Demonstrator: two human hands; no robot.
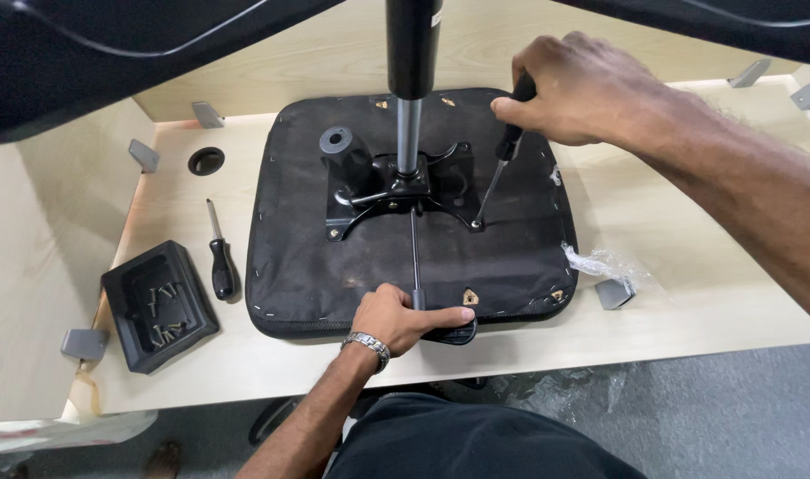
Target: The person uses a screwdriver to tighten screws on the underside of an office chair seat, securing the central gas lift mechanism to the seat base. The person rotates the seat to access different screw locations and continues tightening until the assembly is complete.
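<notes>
dark trousers at bottom centre, then the left hand [403,318] pressing the near edge of the upturned black seat cushion [511,257], fingers curled round the lever paddle there. right hand [571,89], upper right, is fisted on a screwdriver [502,168] with its tip on the mounting plate [396,182] corner screw. looks like mid-fastening; next needs steady downward turning. black tray [158,306] lower left holds loose screws, spare screwdriver [220,266] beside it.

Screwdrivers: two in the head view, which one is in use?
The screwdriver gripped in the right hand, tip down on the black metal plate of the seat base. The spare screwdriver lies flat on the table, untouched, left of the seat.
</notes>
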